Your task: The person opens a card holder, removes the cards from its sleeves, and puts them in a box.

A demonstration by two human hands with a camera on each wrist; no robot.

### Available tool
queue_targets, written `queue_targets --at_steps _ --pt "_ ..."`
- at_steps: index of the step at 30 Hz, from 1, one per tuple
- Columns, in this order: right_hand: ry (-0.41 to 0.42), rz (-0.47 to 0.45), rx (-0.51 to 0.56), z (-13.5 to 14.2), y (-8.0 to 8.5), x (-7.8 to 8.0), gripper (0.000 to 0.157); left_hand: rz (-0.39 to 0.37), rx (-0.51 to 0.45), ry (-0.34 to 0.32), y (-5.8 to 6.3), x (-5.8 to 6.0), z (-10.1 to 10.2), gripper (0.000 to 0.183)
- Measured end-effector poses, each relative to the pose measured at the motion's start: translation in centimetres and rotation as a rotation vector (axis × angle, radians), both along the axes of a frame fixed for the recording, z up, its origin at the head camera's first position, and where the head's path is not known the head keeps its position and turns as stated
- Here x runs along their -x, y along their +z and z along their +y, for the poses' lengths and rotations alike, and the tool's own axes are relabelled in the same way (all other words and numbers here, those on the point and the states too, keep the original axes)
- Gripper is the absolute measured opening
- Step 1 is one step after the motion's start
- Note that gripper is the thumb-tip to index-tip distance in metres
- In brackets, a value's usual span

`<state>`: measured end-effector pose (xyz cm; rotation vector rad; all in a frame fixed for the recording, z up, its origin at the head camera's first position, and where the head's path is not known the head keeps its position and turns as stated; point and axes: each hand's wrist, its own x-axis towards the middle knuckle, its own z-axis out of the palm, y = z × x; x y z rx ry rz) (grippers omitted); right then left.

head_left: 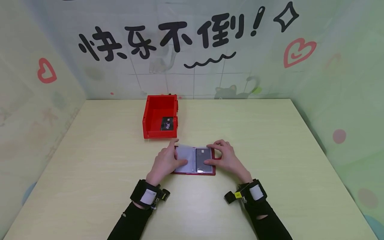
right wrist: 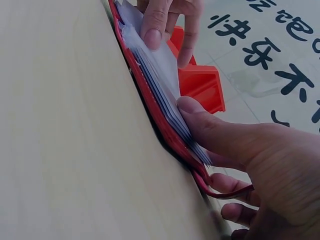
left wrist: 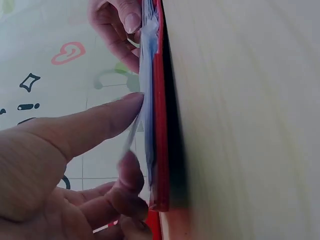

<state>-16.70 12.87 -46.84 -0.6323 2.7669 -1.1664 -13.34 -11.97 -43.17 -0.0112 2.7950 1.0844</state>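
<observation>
A red-covered card holder (head_left: 194, 174) lies spread on the table, its clear plastic sleeves showing. A dark grey card (head_left: 201, 155) sits in the right-hand sleeve. My left hand (head_left: 166, 160) is at the left side, thumb on the clear page (head_left: 185, 153); in the left wrist view a sleeve stands slightly lifted between thumb and forefinger. With my right hand (head_left: 227, 158) I hold the right side, thumb (right wrist: 192, 107) on the stacked sleeves and fingers around the edge near the red strap (right wrist: 232, 194).
A red open bin (head_left: 160, 135) stands behind the card holder, slightly left, with a black card marked Vip (head_left: 167, 123) inside. The pale wooden table (head_left: 270, 133) meets printed cloth walls (head_left: 192, 80) at the back and sides.
</observation>
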Motion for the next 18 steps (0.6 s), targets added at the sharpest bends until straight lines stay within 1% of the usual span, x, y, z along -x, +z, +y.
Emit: queue_targets --at_steps 3,6,9,12,15,18 --pt "-0.007 -0.005 0.003 -0.09 0.02 -0.02 0.059 0.064 0.052 -0.009 -0.19 -0.04 0.09 0.080" --pt "-0.012 -0.002 -0.003 -0.15 -0.03 -0.03 0.058 0.110 0.068 -0.026 -0.22 -0.12 0.18 0.067" --pt "-0.014 0.001 -0.005 -0.21 -0.10 -0.04 0.058 0.111 0.035 -0.070 -0.18 -0.17 0.32 0.052" --pt "-0.016 0.004 -0.002 -0.31 -0.09 -0.09 0.058 0.095 -0.026 -0.142 -0.15 -0.23 0.55 0.040" --pt "-0.018 0.008 0.000 -0.44 -0.03 -0.14 0.058 0.081 -0.078 -0.204 -0.19 -0.28 0.77 0.036" --pt "-0.017 0.019 -0.003 -0.57 -0.03 -0.16 0.058 0.068 -0.098 -0.220 -0.29 -0.30 0.88 0.035"
